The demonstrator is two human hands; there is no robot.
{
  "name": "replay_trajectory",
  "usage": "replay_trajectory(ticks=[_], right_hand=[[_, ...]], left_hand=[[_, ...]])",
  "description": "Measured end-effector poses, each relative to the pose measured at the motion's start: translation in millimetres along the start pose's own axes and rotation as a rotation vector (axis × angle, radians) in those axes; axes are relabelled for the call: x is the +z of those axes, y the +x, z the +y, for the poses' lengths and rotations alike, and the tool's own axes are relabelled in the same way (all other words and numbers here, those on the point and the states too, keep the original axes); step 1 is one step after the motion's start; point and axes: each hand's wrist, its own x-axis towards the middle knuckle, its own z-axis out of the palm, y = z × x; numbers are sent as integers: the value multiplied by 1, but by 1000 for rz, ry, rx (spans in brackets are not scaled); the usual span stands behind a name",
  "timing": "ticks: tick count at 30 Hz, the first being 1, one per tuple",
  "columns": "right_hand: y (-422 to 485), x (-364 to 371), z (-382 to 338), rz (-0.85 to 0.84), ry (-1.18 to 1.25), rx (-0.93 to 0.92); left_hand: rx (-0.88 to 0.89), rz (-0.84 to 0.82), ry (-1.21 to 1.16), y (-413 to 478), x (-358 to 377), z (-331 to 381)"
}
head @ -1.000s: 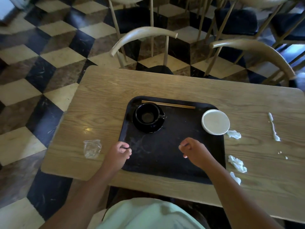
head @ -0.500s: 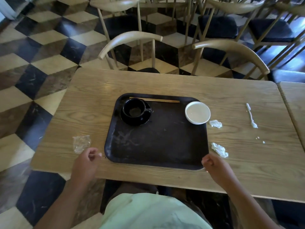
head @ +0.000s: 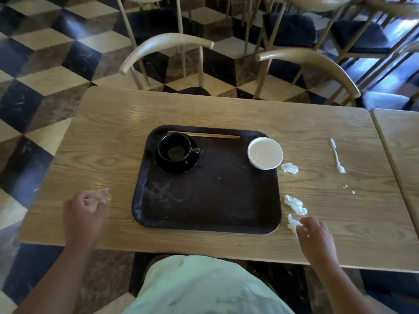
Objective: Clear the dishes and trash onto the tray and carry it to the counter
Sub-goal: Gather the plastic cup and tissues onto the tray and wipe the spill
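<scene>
A black tray (head: 204,200) lies on the wooden table (head: 108,137). On it stand a black cup on a saucer (head: 176,154), a pair of chopsticks (head: 204,135) along the far rim, and a white bowl (head: 265,152) at the right. My left hand (head: 82,208) grips a crumpled clear plastic wrapper (head: 101,196) left of the tray. My right hand (head: 314,234) pinches a white tissue scrap (head: 292,222) at the tray's near right corner. Two more tissue scraps (head: 295,204) (head: 289,167) lie right of the tray, and a twisted white paper strip (head: 337,156) lies farther right.
Two wooden chairs (head: 167,44) (head: 310,62) stand at the table's far side, more chairs behind them. A second table (head: 401,141) abuts on the right. Small white crumbs (head: 349,189) dot the table. The checkered floor (head: 45,71) lies to the left.
Both hands left the tray and moved outward. The left hand reached and closed on the plastic wrapper; the right hand moved right and took hold of the nearest tissue scrap.
</scene>
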Motion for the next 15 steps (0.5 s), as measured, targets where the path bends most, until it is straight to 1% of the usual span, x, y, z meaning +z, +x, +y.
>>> replay_trajectory(ticks=[4, 7, 10, 13, 15], right_hand=[[-5, 7, 0, 13, -69, -24], [-4, 13, -3, -35, -95, -8], [-4, 21, -5, -100, -96, 24], [-9, 30, -7, -109, -123, 29], [-14, 36, -10, -117, -130, 26]], left_hand=[[-3, -3, 112, 6, 13, -6], [-57, -64, 112, 9, 25, -10], [-62, -100, 119, 11, 36, -12], [-102, -80, 142, 15, 42, -10], [-75, -59, 194, 20, 44, -12]])
